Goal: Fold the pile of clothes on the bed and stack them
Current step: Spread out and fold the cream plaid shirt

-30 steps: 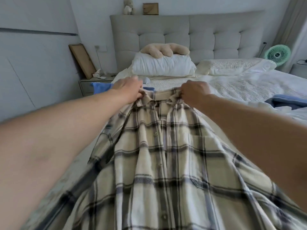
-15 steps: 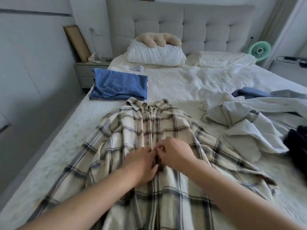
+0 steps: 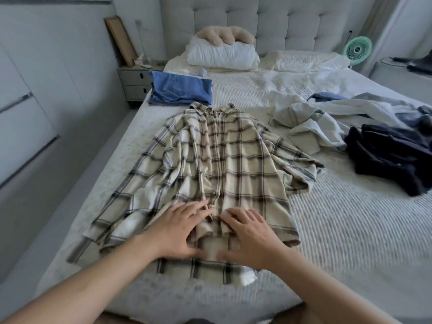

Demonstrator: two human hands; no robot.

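A cream and grey plaid shirt (image 3: 219, 160) lies spread front up on the bed (image 3: 350, 230), collar toward the headboard, sleeves out to both sides. My left hand (image 3: 180, 230) presses flat on the lower front, left of the button line. My right hand (image 3: 250, 235) presses flat just right of it, fingers spread. A folded blue garment (image 3: 180, 91) lies beyond the collar. An unfolded pile sits at the right: a pale grey-white garment (image 3: 311, 122) and a dark navy one (image 3: 388, 157).
Two white pillows (image 3: 222, 54) and a beige plush toy (image 3: 224, 35) lie by the grey headboard. A bedside drawer unit (image 3: 134, 83) stands at the left, a green fan (image 3: 357, 49) at the right. The bed's left edge drops to the floor.
The shirt went from held up by the collar to lying flat on the bed. Both hands slid down its front from the middle to the lower hem, fingers now spread.
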